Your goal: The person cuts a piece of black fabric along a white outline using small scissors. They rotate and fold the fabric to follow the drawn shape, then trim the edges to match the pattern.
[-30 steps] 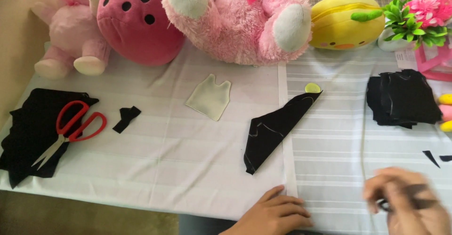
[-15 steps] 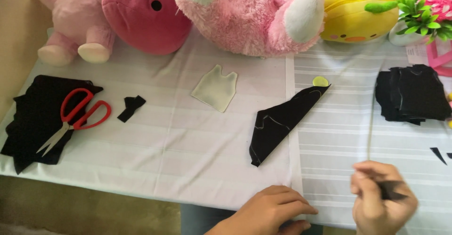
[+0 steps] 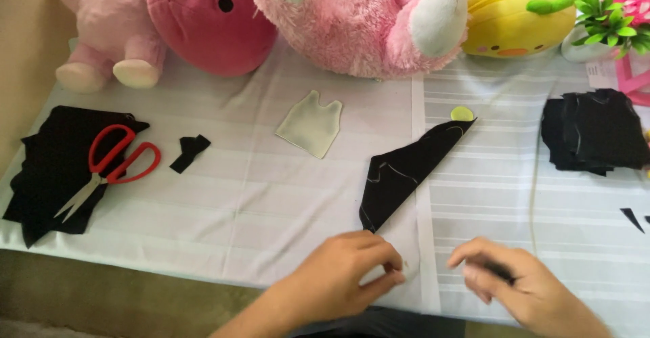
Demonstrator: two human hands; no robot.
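The left hand (image 3: 345,277) pinches the white cloth's edge below the black fabric triangle (image 3: 406,172); the blurred right hand (image 3: 518,284) pinches something small and dark. Steadier fingers would help.

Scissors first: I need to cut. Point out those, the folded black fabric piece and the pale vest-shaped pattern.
Scissors (image 3: 125,156), head view, on the red handles.
Folded black fabric piece (image 3: 399,174), head view, mid-cloth.
Pale vest-shaped pattern (image 3: 310,125), head view, centre.

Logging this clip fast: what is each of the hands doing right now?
Left hand: fingers pinched together at the table's near edge; what it pinches cannot be told.
Right hand: blurred, curled around a small dark item; its kind cannot be told.
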